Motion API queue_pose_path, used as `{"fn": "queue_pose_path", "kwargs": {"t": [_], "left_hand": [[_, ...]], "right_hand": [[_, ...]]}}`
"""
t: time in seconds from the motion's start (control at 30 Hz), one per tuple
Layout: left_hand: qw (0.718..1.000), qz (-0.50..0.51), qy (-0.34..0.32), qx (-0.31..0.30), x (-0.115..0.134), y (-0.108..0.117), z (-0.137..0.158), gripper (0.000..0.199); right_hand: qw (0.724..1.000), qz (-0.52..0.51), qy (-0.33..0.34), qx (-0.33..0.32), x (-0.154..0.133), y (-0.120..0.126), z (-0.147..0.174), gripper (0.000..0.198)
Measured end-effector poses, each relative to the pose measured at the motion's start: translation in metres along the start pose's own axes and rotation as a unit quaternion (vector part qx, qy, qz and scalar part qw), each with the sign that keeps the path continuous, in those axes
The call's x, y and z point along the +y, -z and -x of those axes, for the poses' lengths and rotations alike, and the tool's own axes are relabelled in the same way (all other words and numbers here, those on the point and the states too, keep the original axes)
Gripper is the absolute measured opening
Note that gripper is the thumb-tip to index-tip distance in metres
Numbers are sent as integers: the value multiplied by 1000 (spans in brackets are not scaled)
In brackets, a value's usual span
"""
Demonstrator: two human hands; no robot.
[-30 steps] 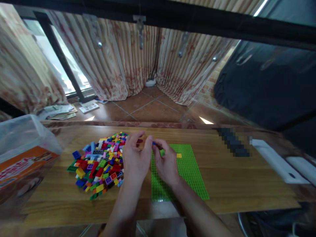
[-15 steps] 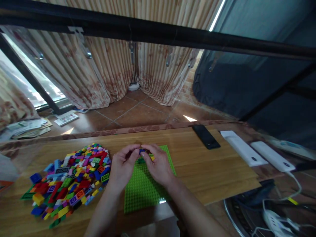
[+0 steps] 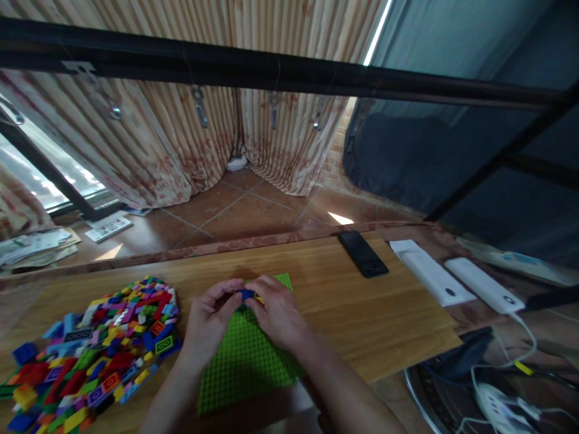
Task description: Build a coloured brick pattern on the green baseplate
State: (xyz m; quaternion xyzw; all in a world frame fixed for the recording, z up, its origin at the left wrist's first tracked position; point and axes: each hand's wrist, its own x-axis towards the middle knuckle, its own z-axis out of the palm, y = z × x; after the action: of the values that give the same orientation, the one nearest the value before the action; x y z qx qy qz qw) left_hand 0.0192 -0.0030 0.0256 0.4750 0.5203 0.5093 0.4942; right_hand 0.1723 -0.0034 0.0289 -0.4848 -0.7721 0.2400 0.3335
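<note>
A blue brick (image 3: 245,294) is pinched by bent fingers of the left hand (image 3: 210,322) and right hand (image 3: 280,314), over the green board's (image 3: 248,364) far part. Whether it touches the board cannot be told. Left of the board, a brick pile (image 3: 108,343) is spread. Right of the board, wooden worktop (image 3: 353,316) is seen, then a black phone (image 3: 363,253). The worktop's front edge is near the board.

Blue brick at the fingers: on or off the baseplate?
Cannot tell: left hand and right hand meet around the blue brick, hiding its underside.
</note>
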Motion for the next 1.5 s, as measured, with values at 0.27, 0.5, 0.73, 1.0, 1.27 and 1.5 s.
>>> {"fn": "queue_pose_path", "kwargs": {"t": [0.27, 0.5, 0.73, 1.0, 1.27, 1.5], "left_hand": [[1000, -26, 0, 1, -7, 0, -1, 33], [999, -12, 8, -32, -4, 1, -1, 26], [999, -13, 9, -45, -1, 3, 1, 23], [999, -16, 4, -30, -2, 1, 0, 24], [1000, 0, 10, -26, -3, 4, 0, 24], [1000, -21, 10, 2, -4, 2, 1, 28]], "right_hand": [[999, -9, 25, 21, -2, -6, 0, 19], [999, -21, 38, 24, -2, -11, 1, 21], [999, -17, 34, 17, -3, -12, 1, 24], [999, -14, 26, 14, -4, -10, 1, 22], [999, -21, 32, 20, -4, -11, 1, 21], [999, -12, 35, 25, -2, -13, 2, 16]]}}
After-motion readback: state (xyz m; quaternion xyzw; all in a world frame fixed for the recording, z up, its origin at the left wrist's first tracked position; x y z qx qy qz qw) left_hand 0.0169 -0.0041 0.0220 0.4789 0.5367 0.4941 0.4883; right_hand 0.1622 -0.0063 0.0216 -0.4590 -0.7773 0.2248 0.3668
